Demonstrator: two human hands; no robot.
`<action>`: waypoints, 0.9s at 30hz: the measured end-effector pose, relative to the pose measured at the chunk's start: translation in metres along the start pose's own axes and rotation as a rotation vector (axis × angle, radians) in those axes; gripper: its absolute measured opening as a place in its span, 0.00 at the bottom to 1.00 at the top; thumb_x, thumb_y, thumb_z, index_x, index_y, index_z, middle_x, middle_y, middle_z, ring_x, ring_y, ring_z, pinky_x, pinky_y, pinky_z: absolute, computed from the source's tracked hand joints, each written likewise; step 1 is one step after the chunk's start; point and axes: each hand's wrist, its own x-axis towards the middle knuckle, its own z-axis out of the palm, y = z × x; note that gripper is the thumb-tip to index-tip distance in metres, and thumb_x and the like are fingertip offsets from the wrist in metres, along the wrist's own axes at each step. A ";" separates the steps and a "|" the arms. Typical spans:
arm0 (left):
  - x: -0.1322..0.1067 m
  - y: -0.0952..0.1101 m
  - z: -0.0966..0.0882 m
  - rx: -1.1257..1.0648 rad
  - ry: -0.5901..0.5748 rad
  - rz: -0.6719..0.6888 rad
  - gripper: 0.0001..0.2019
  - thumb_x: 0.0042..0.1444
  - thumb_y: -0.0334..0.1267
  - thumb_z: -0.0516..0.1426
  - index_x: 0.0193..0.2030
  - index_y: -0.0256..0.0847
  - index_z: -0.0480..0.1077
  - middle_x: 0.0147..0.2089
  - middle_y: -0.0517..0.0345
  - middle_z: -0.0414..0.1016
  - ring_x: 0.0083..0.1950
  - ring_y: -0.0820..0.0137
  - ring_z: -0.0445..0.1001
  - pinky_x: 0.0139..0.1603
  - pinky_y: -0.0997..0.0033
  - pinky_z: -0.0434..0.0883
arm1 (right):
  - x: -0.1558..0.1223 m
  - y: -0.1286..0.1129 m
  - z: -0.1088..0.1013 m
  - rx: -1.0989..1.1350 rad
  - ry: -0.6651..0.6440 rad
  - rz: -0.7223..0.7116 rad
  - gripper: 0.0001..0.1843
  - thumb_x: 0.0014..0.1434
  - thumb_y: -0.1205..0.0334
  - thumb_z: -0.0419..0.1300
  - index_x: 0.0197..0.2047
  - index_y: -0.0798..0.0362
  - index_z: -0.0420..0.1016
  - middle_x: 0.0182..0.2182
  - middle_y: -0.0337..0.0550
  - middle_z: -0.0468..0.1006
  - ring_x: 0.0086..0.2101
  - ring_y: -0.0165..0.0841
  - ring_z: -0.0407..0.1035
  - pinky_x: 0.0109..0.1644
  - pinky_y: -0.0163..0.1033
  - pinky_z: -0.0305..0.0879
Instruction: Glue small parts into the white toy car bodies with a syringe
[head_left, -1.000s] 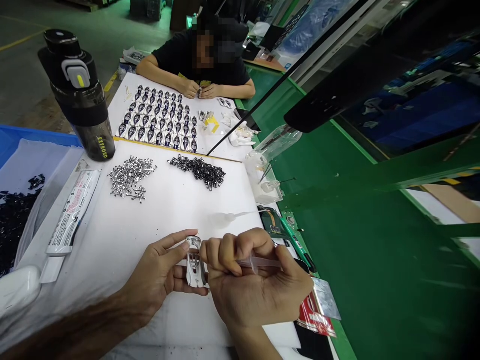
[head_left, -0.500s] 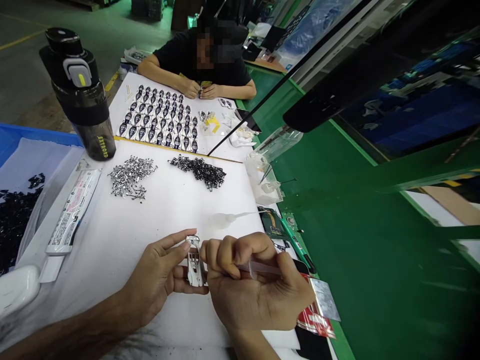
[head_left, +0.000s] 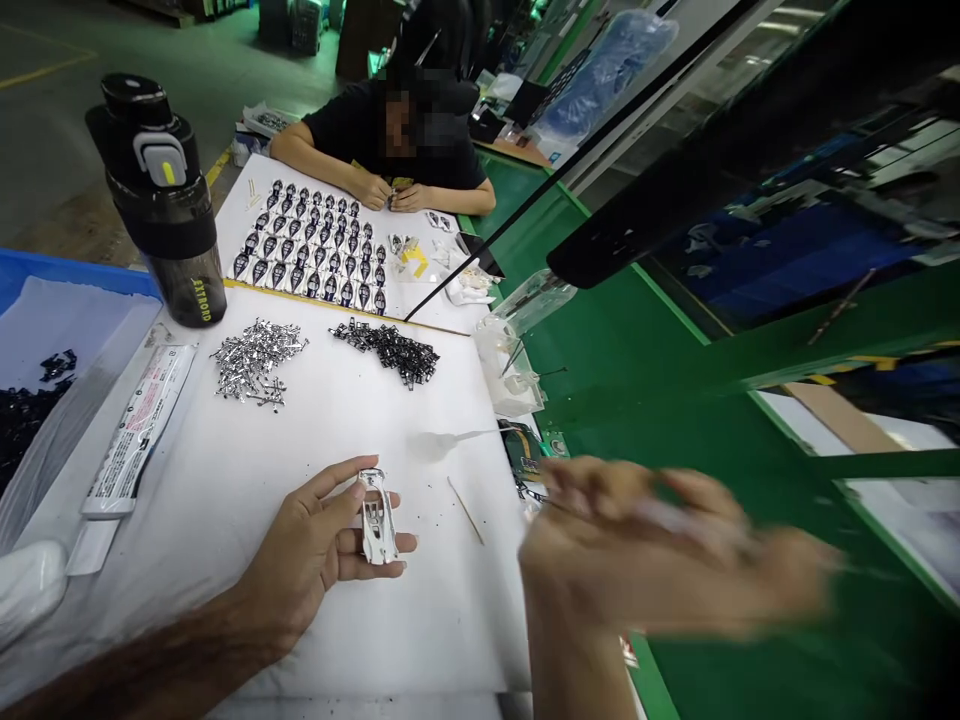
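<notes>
My left hand point(head_left: 319, 548) holds a small white toy car body point(head_left: 377, 518) between thumb and fingers, just above the white work sheet point(head_left: 247, 470). My right hand point(head_left: 660, 555) is off to the right over the green table edge, smeared by motion. A thin clear applicator seems to run through its fingers, but the blur hides the grip. A thin wooden stick point(head_left: 466, 510) lies on the sheet between the hands.
A pile of silver parts point(head_left: 255, 360) and a pile of black parts point(head_left: 394, 350) lie further back. A dark water bottle point(head_left: 165, 205) and a glue tube point(head_left: 135, 430) stand left. A person across the table works beside rows of car bodies point(head_left: 315, 255).
My right hand has swung away from the car body to the right, over the green surface. The left hand still holds the car body, shifted slightly left. The wooden stick now shows.
</notes>
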 end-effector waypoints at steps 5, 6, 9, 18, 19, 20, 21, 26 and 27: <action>0.000 0.000 -0.003 -0.013 -0.049 0.022 0.18 0.66 0.34 0.55 0.62 0.36 0.67 0.47 0.42 0.81 0.41 0.54 0.84 0.39 0.60 0.79 | 0.022 0.011 0.009 -0.093 -0.041 -0.139 0.18 0.55 0.43 0.58 0.27 0.49 0.70 0.13 0.31 0.59 0.16 0.27 0.52 0.22 0.35 0.58; 0.000 -0.001 -0.003 -0.010 -0.059 0.027 0.18 0.65 0.34 0.55 0.62 0.36 0.67 0.46 0.42 0.81 0.40 0.55 0.84 0.38 0.60 0.79 | 0.014 0.006 0.010 -0.070 -0.096 -0.176 0.18 0.56 0.42 0.55 0.28 0.49 0.71 0.12 0.31 0.58 0.15 0.27 0.50 0.21 0.34 0.57; 0.000 -0.003 -0.005 -0.012 -0.075 0.044 0.18 0.64 0.33 0.57 0.60 0.36 0.69 0.45 0.43 0.81 0.39 0.57 0.84 0.38 0.60 0.79 | -0.022 -0.009 0.017 -0.016 -0.371 -0.099 0.19 0.55 0.42 0.55 0.28 0.48 0.74 0.10 0.30 0.54 0.13 0.25 0.44 0.17 0.33 0.53; 0.004 -0.007 -0.008 -0.036 -0.118 0.057 0.17 0.60 0.35 0.62 0.57 0.38 0.74 0.39 0.50 0.81 0.35 0.65 0.81 0.40 0.58 0.79 | -0.050 0.023 0.026 0.108 -0.535 0.285 0.21 0.59 0.42 0.52 0.25 0.47 0.70 0.13 0.28 0.48 0.15 0.25 0.40 0.18 0.32 0.53; 0.004 -0.006 -0.008 -0.034 -0.125 0.058 0.18 0.59 0.36 0.63 0.56 0.38 0.74 0.39 0.50 0.80 0.34 0.65 0.80 0.39 0.58 0.79 | -0.050 0.025 0.024 0.110 -0.534 0.296 0.21 0.59 0.42 0.51 0.25 0.47 0.70 0.13 0.28 0.47 0.15 0.25 0.40 0.18 0.32 0.53; 0.004 -0.006 -0.007 -0.034 -0.124 0.058 0.19 0.58 0.37 0.64 0.56 0.38 0.75 0.39 0.51 0.80 0.33 0.66 0.79 0.39 0.58 0.79 | -0.050 0.026 0.023 0.111 -0.532 0.306 0.21 0.59 0.43 0.51 0.25 0.47 0.70 0.13 0.28 0.47 0.15 0.25 0.41 0.19 0.32 0.54; 0.004 -0.006 -0.007 -0.034 -0.119 0.055 0.20 0.56 0.38 0.65 0.56 0.38 0.75 0.39 0.51 0.80 0.33 0.67 0.79 0.38 0.58 0.79 | -0.050 0.027 0.021 0.112 -0.531 0.315 0.20 0.60 0.43 0.51 0.25 0.47 0.69 0.13 0.28 0.47 0.15 0.25 0.41 0.19 0.32 0.54; 0.003 -0.005 -0.006 -0.022 -0.100 0.048 0.23 0.50 0.41 0.69 0.53 0.40 0.77 0.38 0.55 0.78 0.33 0.67 0.77 0.38 0.57 0.80 | -0.052 0.030 0.021 0.125 -0.522 0.337 0.20 0.60 0.43 0.50 0.26 0.48 0.69 0.14 0.28 0.47 0.15 0.25 0.40 0.19 0.32 0.54; 0.003 -0.005 -0.006 -0.022 -0.100 0.049 0.23 0.50 0.41 0.69 0.53 0.40 0.78 0.38 0.55 0.78 0.33 0.67 0.77 0.38 0.57 0.80 | -0.053 0.031 0.021 0.125 -0.522 0.342 0.20 0.60 0.43 0.50 0.26 0.47 0.69 0.14 0.28 0.47 0.15 0.25 0.40 0.19 0.31 0.53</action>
